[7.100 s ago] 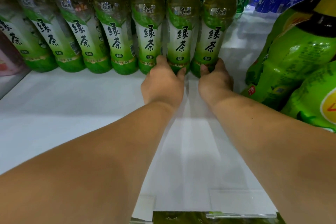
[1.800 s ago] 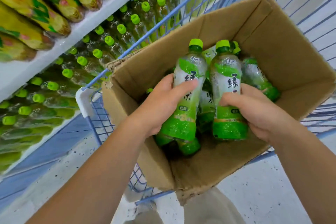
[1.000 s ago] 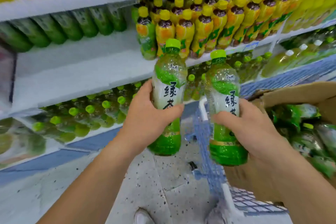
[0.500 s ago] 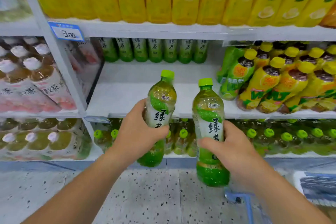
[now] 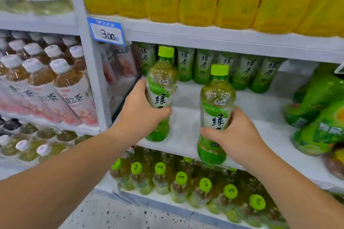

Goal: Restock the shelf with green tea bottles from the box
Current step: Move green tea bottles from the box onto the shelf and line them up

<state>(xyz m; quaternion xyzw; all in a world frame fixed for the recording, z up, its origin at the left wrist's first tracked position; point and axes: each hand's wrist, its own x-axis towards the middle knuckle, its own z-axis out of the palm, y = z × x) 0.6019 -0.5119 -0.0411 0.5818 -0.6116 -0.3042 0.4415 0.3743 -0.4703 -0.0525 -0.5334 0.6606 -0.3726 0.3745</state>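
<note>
The left hand (image 5: pixel 140 112) is gripping one clear plastic bottle (image 5: pixel 161 87) at its label; the right hand (image 5: pixel 235 136) is gripping a second bottle (image 5: pixel 216 98) (lime ribbed caps, rounded shoulders). Both are standing upright over the front of the smooth white shelf (image 5: pixel 260 109), with a bottle row (image 5: pixel 223 67) lining its back.

Two hands are seen, the left hand (image 5: pixel 141 113) and the right hand (image 5: pixel 236 135), and one green tea bottle is gripped in each: one bottle (image 5: pixel 161 87) at centre frame, another (image 5: pixel 216 109) right of it. Seven green tea bottles (image 5: pixel 202 65) are counted in the back row on the shelf (image 5: pixel 260 109). One price tag (image 5: pixel 107 32) is seen at upper left.
</note>
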